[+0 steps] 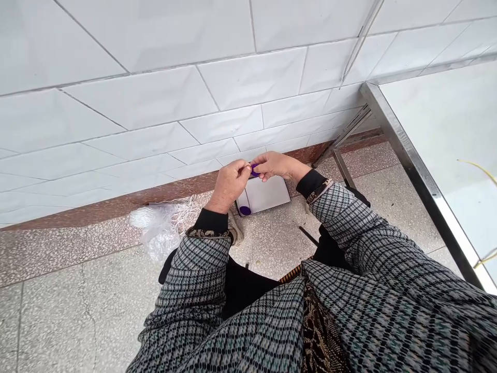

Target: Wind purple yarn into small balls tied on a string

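Note:
My right hand (276,165) is closed in a pinch on a small purple piece (254,169), mostly covered by its fingers. Against that piece's left edge, the fingers of my left hand (232,180) are pinched together; what lies between them is hidden. Below both hands, a flat white rectangular thing with dark edges (268,196) lies on the floor. A purple disc (245,211) sits at its near left corner. One thin dark line runs from near my left hand down towards that disc; I cannot tell whether it is a thread or a crease.
Left of my feet lies a clear plastic bag with white cord (161,228). A metal-framed table (404,140) stands to the right, with a yellow strand (479,168) on it. White wall tiles (233,83) rise ahead. A dark stick-like thing (308,236) lies on the floor.

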Demonstrator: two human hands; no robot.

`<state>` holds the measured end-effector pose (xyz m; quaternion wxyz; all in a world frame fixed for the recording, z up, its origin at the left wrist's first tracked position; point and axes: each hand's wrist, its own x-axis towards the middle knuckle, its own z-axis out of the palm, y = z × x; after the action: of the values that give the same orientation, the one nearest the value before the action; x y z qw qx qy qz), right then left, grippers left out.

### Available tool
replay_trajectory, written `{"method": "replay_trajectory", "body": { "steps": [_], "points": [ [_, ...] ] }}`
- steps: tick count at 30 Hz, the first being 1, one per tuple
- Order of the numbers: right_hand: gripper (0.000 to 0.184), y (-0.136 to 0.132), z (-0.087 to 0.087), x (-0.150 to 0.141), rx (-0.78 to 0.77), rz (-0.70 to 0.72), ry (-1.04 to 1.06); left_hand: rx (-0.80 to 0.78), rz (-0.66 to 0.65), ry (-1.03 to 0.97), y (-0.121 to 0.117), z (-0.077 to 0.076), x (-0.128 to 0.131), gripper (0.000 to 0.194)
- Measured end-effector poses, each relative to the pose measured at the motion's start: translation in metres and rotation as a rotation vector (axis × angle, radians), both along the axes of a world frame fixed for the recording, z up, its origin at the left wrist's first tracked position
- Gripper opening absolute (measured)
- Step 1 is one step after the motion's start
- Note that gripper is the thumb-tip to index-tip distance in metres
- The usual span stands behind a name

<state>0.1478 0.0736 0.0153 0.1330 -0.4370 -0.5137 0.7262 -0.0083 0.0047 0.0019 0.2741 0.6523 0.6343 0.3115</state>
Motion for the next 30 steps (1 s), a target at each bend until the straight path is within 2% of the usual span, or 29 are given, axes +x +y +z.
{"method": "replay_trajectory", "body": {
  "steps": [3, 8, 12, 16, 22, 27, 30],
  "points": [
    [0.016, -0.001, 0.004, -0.004, -0.032, -0.041, 0.006, 0.006, -0.008, -0.012, -0.003, 0.004, -0.002, 0.02],
    [0.014, 0.002, 0.005, -0.01, -0.029, -0.187, 0.078, 0.046, -0.072, -0.019, -0.007, 0.007, -0.003, 0.023],
    [0.012, 0.006, 0.005, -0.008, -0.129, -0.233, 0.201, 0.038, -0.098, 0.003, -0.006, 0.007, -0.004, 0.023],
    [0.008, 0.008, 0.006, -0.003, -0.181, -0.189, 0.255, 0.026, -0.123, -0.011, -0.005, 0.007, -0.004, 0.024],
    [0.011, 0.007, 0.011, 0.001, -0.156, -0.156, 0.28, -0.022, -0.16, -0.042, -0.001, 0.004, -0.001, 0.025],
    [0.01, 0.008, 0.018, 0.01, -0.113, -0.008, 0.306, -0.071, -0.168, -0.051, 0.002, 0.001, -0.001, 0.028],
    [0.01, 0.01, 0.025, 0.016, -0.05, 0.113, 0.234, -0.06, -0.188, -0.025, 0.004, 0.001, -0.004, 0.027]
  ]
}}
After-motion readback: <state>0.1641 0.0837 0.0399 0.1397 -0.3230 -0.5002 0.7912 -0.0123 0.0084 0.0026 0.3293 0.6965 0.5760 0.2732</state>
